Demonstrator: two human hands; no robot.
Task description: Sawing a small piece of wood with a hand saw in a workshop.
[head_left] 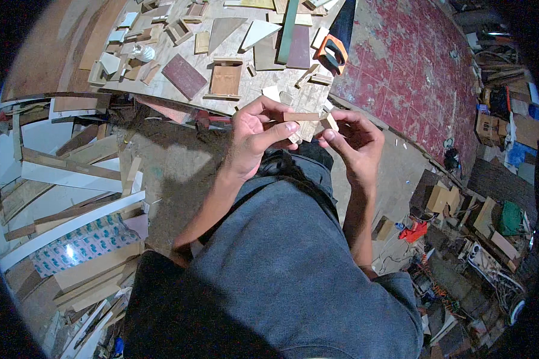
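In the middle of the view, my left hand (251,137) pinches a short brown wood strip (301,116) between thumb and fingers, holding it level above the workbench's near corner. My right hand (356,143) grips a small pale wood block (329,120) beside the strip's right end; I cannot tell whether the two pieces touch. Some fingertips are hidden by the pieces. Behind my hands on the workbench (150,90) lie an open wooden box (226,81), a maroon board (184,76), pale triangular offcuts (259,35) and an orange-handled saw (332,54).
A red scuffed board surface (401,72) adjoins the bench at right. White and brown board scraps (72,173) pile up at left on the floor. Wood blocks (440,197), a red item (412,231), a green item (511,216) and tangled cables clutter the lower right.
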